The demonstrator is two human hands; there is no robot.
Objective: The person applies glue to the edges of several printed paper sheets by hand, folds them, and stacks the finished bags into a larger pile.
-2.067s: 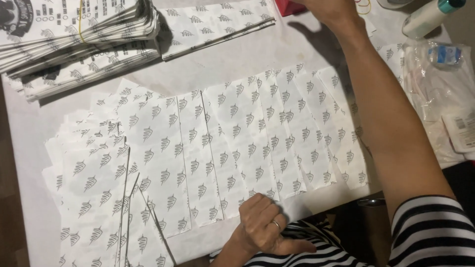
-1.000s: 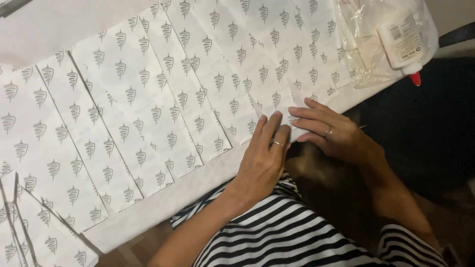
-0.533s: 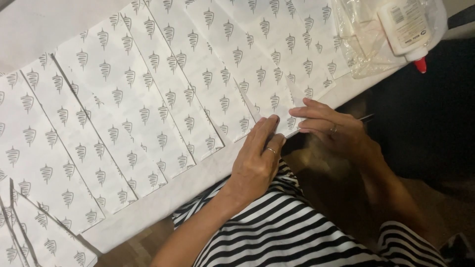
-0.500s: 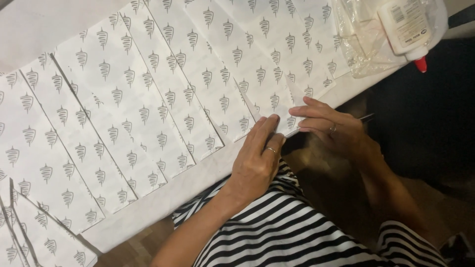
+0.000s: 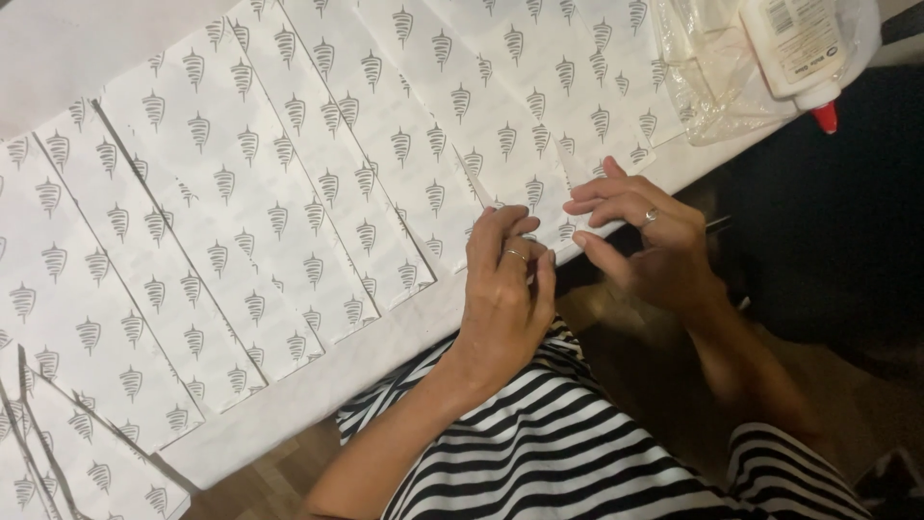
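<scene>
The near corner of one printed paper sheet point(image 5: 539, 183), at the counter point(image 5: 318, 376) edge, is pinched by the right hand point(image 5: 654, 241); the left hand point(image 5: 505, 289) is pressed flat beside it, closed on nothing. The edge is best lifted slowly while neighbouring sheets are held down. The paper is thin, white, matte, grey-patterned, overlapping in strips. A plastic glue bottle point(image 5: 794, 43) lies in a clear bag.
</scene>
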